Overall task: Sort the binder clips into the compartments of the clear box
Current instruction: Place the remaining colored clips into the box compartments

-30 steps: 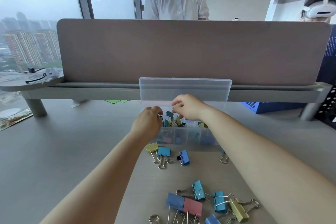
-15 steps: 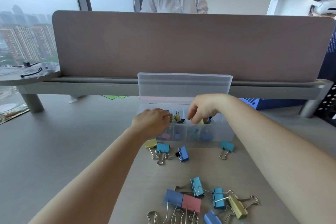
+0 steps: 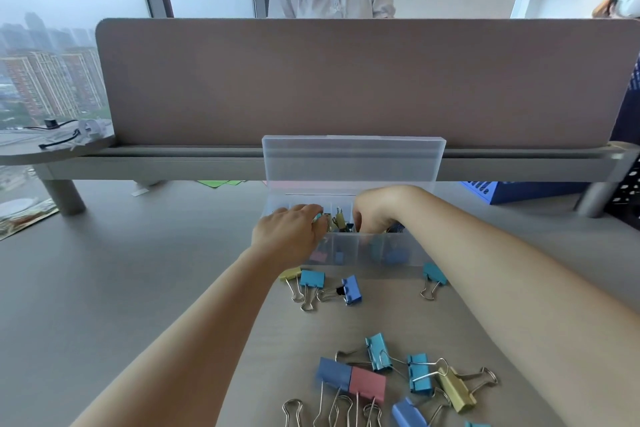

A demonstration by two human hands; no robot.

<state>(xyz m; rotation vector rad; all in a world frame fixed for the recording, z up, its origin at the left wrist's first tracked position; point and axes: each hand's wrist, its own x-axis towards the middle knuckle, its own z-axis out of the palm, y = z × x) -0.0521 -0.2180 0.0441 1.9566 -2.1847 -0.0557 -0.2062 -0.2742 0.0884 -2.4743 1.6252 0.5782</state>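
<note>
Clear box sat on the counter, lid upright against the divider, sorted clips inside. Left hand was over the left compartments with fingers curled, grip unclear. Right hand dipped into a middle compartment, its fingers hidden, so I can't tell if they were apart or together. Loose binder clips lay in front.
</note>
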